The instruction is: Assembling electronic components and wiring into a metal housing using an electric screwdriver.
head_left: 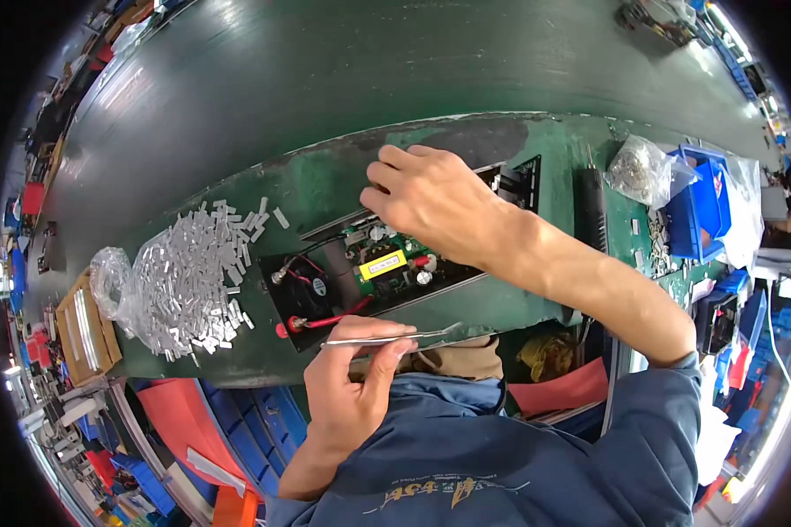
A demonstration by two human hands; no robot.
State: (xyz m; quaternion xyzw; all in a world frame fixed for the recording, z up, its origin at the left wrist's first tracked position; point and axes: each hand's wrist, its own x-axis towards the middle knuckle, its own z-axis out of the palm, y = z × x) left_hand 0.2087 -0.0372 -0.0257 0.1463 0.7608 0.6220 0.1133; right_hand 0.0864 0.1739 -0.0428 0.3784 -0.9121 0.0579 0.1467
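Note:
My left hand point(351, 386) is closed on a pair of thin metal tweezers point(395, 337), pinched between thumb and fingers, their bent tip pointing right. In front of it lies an open black device housing point(448, 285) with a green circuit board, a yellow-wrapped component point(383, 265) and a fan point(312, 283) at its left end. A red terminal point(295, 325) sticks out at the near left corner. Over the far side of the housing hovers my right hand point(431, 202), its fingers curled in; whatever they may hold is hidden. My right forearm crosses above the housing's right part.
Left of the housing, many small silver metal pieces point(202, 272) spill from a clear bag point(110, 281), beside a cardboard box point(88, 329). To the right lie a black electric screwdriver point(591, 211), a clear bag of small parts point(642, 171) and a blue bin point(703, 211).

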